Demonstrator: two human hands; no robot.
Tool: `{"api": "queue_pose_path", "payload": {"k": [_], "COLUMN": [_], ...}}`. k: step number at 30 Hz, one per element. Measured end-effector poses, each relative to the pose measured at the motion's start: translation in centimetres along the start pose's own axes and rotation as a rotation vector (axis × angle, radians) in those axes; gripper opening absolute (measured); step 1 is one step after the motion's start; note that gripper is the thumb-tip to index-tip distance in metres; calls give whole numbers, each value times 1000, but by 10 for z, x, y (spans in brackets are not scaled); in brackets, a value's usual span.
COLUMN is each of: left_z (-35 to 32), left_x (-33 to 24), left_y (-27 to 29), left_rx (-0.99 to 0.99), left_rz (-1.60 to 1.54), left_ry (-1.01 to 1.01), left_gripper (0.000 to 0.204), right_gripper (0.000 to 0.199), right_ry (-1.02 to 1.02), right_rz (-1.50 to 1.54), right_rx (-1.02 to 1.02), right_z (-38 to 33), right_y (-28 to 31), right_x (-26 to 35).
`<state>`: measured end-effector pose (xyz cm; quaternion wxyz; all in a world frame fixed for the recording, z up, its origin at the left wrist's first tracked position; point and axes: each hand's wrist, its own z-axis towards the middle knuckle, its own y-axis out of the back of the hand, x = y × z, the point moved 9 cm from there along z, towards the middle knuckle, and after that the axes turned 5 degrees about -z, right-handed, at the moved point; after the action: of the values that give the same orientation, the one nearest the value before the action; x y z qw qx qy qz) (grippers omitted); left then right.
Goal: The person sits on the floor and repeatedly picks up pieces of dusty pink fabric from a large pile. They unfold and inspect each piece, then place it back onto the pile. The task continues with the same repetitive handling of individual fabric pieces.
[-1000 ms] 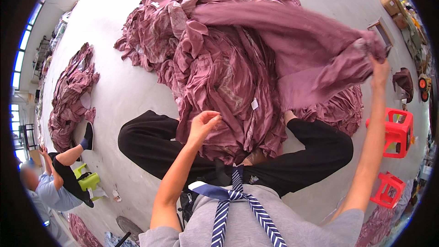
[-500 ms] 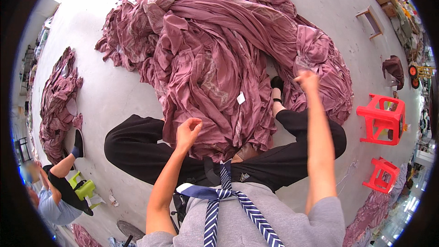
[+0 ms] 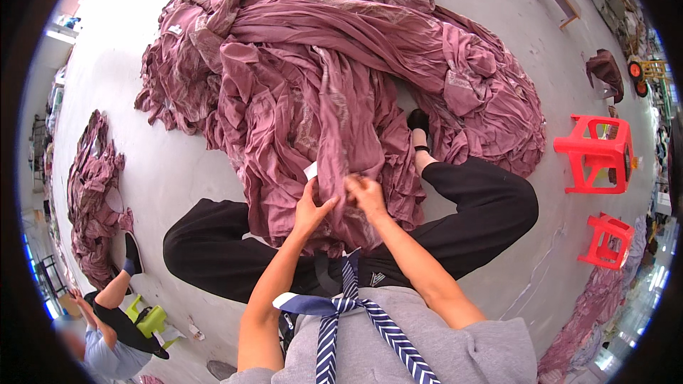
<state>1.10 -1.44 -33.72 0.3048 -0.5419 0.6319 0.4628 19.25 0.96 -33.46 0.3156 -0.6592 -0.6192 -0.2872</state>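
Observation:
A large heap of mauve patterned fabric (image 3: 284,92) spreads across the floor and into my lap. A raised fold of it runs toward me between my hands. My left hand (image 3: 310,212) grips the left side of this fold, thumb on top, just below a small white tag (image 3: 311,170). On the fold's right side my right hand (image 3: 366,196) has its fingers curled in on the cloth; they are slightly blurred. Some fingertips of both hands are hidden by the cloth.
My bent legs in black trousers (image 3: 213,242) flank the heap. Two red plastic stools (image 3: 601,153) and a small wooden stool (image 3: 558,1) stand at right. At left are another fabric pile (image 3: 96,199) and a seated person (image 3: 110,334) by a green stool (image 3: 151,321).
My hands have come together in front of me, the right one from the far right, and now hold a fold of fabric. The fold has been lifted, and the view has shifted slightly.

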Motion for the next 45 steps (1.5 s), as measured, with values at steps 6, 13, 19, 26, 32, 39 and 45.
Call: {"api": "queue_pose_path", "payload": {"k": [6,13,19,26,32,39,45], "left_z": [5,10,10,-9,-28,6,6], "left_x": [8,12,31,-94,-94,-2,-62], "left_y": [-2,9,29,5,-96,-4,11], "left_rx": [-61,-14,-105,-180,508,125,71], "left_rz": [219,305,164,33,-1051,-554,-444], "left_ry": [94,92,252,-155,605,463,216], "left_gripper": [41,40,39,52,79,53,41], "right_gripper": [58,33,32,39,30,20,23], "right_ry": [8,-218,129,66,-263,401,188], "right_rz": [-977,-715,614,1075,1131,-575,-38], "right_rx": [-820,-561,-234,761,135,-183,96], "right_z": [16,46,-34,-150,-131,-56,-37], "right_y": [135,166,210,71,20,48,45], "right_x": [-2,-68,74,178,107,89,45]}}
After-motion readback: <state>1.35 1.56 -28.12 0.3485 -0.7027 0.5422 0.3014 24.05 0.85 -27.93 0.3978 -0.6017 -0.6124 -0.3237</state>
